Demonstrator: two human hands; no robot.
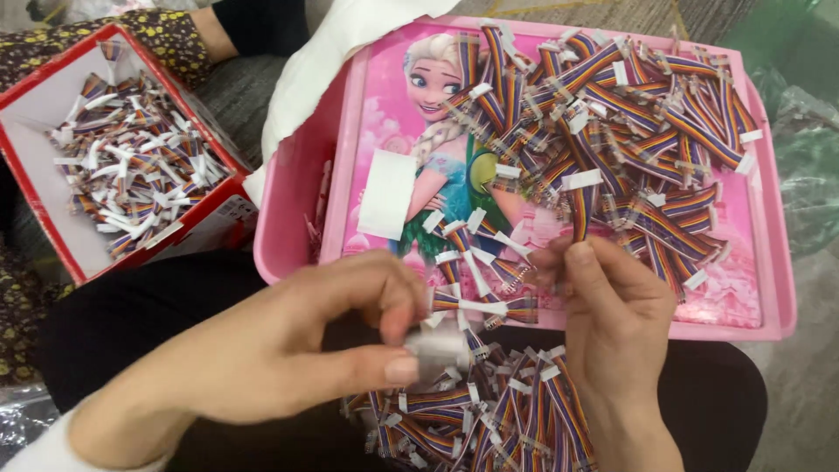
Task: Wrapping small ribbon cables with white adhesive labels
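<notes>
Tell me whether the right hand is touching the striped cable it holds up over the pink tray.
Touching. The head view shows the right hand with its fingertips pinched on the lower end of the striped cable.

The left hand [288, 345] pinches a pale object [437, 350] too motion-blurred to identify; the lap's cable pile [489, 419] is cropped below.

Cables [629, 114] lie heaped on the tray [778, 288], toward its right. Left of the tray stands a box [52, 201] holding more cables. Before the tray, another cable pile [489, 419] rests on the lap.
</notes>
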